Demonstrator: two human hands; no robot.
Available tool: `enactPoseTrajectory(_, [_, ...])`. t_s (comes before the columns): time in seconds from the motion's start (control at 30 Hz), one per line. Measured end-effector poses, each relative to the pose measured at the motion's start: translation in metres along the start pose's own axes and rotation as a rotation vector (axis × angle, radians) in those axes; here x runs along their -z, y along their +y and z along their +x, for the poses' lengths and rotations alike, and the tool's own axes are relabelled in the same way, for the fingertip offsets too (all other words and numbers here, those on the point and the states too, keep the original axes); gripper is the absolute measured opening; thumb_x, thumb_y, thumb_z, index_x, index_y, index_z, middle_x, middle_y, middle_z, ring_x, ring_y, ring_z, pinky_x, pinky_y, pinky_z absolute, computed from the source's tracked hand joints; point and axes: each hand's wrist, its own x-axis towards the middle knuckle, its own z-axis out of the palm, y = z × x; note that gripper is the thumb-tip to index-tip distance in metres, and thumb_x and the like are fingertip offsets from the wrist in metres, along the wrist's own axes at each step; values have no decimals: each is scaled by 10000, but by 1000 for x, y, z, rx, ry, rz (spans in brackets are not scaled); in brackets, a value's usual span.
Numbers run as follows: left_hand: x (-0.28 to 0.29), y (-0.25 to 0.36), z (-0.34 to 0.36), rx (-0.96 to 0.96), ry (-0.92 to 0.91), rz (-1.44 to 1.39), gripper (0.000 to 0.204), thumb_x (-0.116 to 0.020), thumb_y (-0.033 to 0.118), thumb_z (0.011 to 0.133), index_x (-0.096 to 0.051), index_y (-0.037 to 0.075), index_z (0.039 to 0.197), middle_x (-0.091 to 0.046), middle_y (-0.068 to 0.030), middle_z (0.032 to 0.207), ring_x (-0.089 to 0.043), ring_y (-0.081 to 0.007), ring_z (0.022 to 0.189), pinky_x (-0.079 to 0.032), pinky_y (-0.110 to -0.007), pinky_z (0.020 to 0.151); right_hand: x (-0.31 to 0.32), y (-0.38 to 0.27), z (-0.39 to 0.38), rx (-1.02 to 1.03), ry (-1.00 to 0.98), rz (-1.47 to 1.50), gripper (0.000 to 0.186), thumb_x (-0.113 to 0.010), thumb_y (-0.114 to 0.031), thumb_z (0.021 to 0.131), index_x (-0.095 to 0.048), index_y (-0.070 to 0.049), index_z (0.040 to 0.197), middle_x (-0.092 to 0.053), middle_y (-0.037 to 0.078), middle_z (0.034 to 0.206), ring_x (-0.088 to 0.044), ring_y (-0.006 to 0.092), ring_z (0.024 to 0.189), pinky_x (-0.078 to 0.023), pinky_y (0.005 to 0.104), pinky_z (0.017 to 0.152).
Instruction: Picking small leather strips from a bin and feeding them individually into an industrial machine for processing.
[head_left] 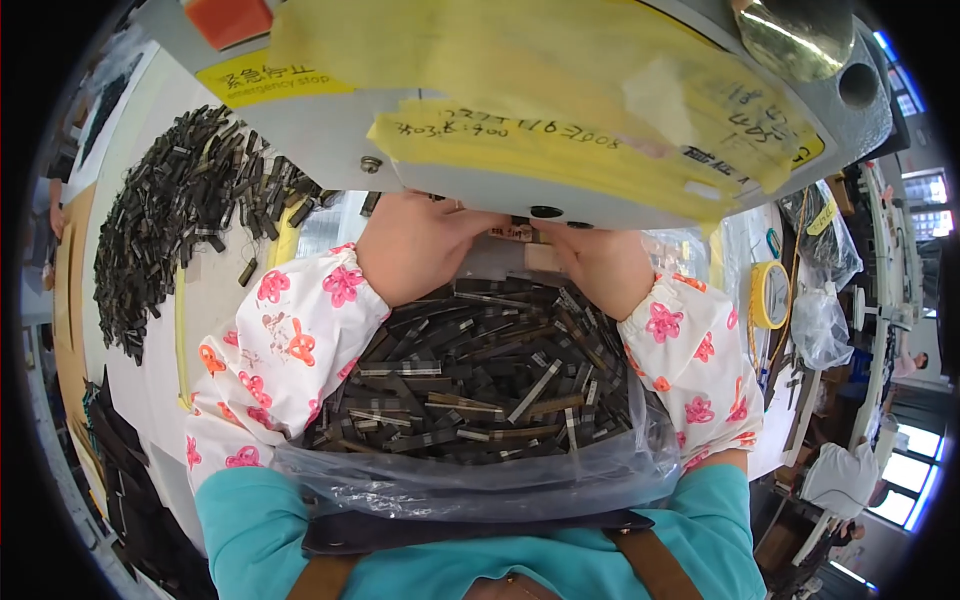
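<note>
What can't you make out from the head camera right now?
Head view:
Grip of the left hand and right hand: fingertips mostly hidden by the grey machine.
Machine top: cut off by upper edge.
Inner bottom of the clear plastic bag: covered by dark strips.
Distant person: too small.

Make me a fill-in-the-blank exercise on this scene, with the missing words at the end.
1. Of the left hand and the right hand, the ____ one is nearer the yellow roll.
2. The big pile of dark strips on the table lies to the person's ____ side.
3. The sleeves are white, patterned with pink and orange ____.
4. The big label on the machine is ____ in colour.

Missing words: right; left; flowers; yellow.
</note>
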Motion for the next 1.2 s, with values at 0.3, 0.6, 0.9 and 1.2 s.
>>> enactPoseTrajectory(0.3, [5, -1, -5, 78, -149, -10, 288, -568, 50, 683, -644, 148, 942, -627, -71, 771, -593, -268, 624, -476, -358, 559, 5, -12, 10, 58, 58, 10, 237, -611, 19, 684, -669, -58, 900, -604, 150, 838, -585, 310, 764, -470, 372, 664])
enactPoseTrajectory(0.6, [-9, -3, 2, -122, -31, 167, 264, -568, 135, 705, -647, 216, 943, -567, -21, 649, -579, -213, 602, -474, -326, 514, -3, -3, 3, 3, -3, -68, 186, -622, -12, 699, -666, -46, 877, -609, 152, 825, -591, 314, 755, -474, 373, 658])
enactPoseTrajectory(0.9, [3, -4, -5, 43, -127, 7, 349, -585, 87, 649, -622, 195, 979, -610, -56, 721, -596, -229, 649, -474, -337, 545, 11, -11, 5, 98, -30, -87, 215, -613, -10, 670, -662, -36, 878, -604, 163, 894, -578, 330, 820, -462, 382, 700])
enactPoseTrajectory(1.2, [-6, -16, -8, 7, -94, 186, 325, -588, 66, 607, -639, 171, 911, -615, -73, 704, -606, -250, 629, -480, -358, 585, 14, -7, 9, 123, -183, -308, 338, -583, -40, 685, -622, -62, 1021, -590, 169, 922, -561, 337, 856, -444, 403, 745])
